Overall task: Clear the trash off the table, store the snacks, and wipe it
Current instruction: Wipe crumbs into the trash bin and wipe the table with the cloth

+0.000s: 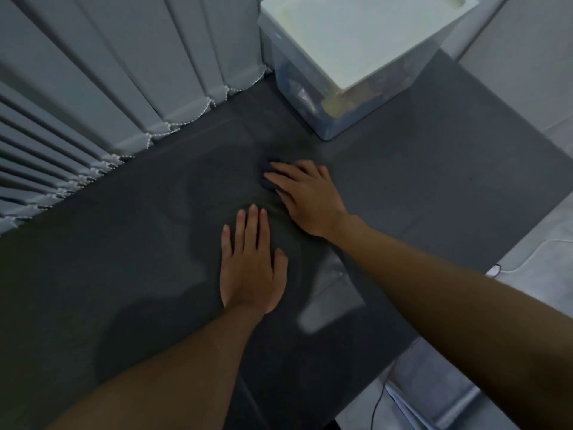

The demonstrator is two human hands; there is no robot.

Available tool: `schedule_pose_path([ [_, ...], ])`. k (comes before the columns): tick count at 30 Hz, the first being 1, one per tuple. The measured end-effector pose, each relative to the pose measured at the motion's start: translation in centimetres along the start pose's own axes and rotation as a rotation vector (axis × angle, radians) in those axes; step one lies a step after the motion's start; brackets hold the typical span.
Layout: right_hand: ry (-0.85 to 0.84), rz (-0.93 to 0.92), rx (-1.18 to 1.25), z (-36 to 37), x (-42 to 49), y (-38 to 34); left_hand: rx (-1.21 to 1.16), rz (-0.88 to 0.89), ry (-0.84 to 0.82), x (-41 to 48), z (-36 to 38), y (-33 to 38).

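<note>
The left hand [251,268] lies palm down on the dark table [124,243], fingers straight and close together, forearm reaching in from the near edge. Just beyond it, the right hand [307,197] presses flat on a dark cloth [266,180], fingers extended and angled leftward, its arm stretching in from the right. The hands are near each other, not touching. A lidded clear storage bin [310,97] holding snacks stands at the table's far edge, beside vertical blinds [93,72].

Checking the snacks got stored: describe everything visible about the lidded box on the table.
The box is a translucent plastic tub with a white recessed lid closed on top. It stands upright on the table's far end, close to the blinds. Blurred colourful contents show through its walls. Nothing lies on it.
</note>
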State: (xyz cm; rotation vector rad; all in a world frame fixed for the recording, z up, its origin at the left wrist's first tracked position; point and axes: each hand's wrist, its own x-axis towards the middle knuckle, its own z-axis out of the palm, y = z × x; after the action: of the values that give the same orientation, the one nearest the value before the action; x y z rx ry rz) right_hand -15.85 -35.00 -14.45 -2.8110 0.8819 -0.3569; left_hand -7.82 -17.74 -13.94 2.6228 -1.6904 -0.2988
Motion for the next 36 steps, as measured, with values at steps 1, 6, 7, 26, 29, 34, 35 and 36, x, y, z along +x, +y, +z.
schedule_pose_path([
  [1, 0.016, 0.023, -0.018, -0.2, -0.8, 1.1, 0.003, 0.001, -0.002, 0.0, 0.0, 0.1],
  [6, 0.162, 0.381, -0.015, -1.7, -4.5, 3.7, 0.076, 0.059, -0.015, 0.1, -0.2, 0.5],
  [7, 0.161, 0.358, 0.0, -1.9, -5.2, 3.5, 0.086, 0.056, -0.014, 0.1, -0.2, 0.6],
  [26, 0.131, 0.509, -0.08, -6.5, -17.1, 11.7, -0.045, 0.205, -0.083, 5.2, -0.7, 11.7],
  [29, 0.176, 0.642, -0.057, -6.6, -17.3, 12.4, 0.018, 0.151, -0.082, 5.4, 0.1, 12.9],
  [34, 0.118, 0.372, -0.091, -7.1, -17.8, 15.8, 0.078, 0.132, -0.052, 5.4, 0.7, 12.9],
  [35, 0.132, 0.421, -0.109, -7.2, -17.4, 17.0, 0.079, 0.134, -0.046, 5.4, 0.6, 13.0],
  [36, 0.152, 0.516, -0.117, -7.4, -16.9, 18.0, 0.079, 0.137, -0.04, 5.3, 0.7, 12.9],
])
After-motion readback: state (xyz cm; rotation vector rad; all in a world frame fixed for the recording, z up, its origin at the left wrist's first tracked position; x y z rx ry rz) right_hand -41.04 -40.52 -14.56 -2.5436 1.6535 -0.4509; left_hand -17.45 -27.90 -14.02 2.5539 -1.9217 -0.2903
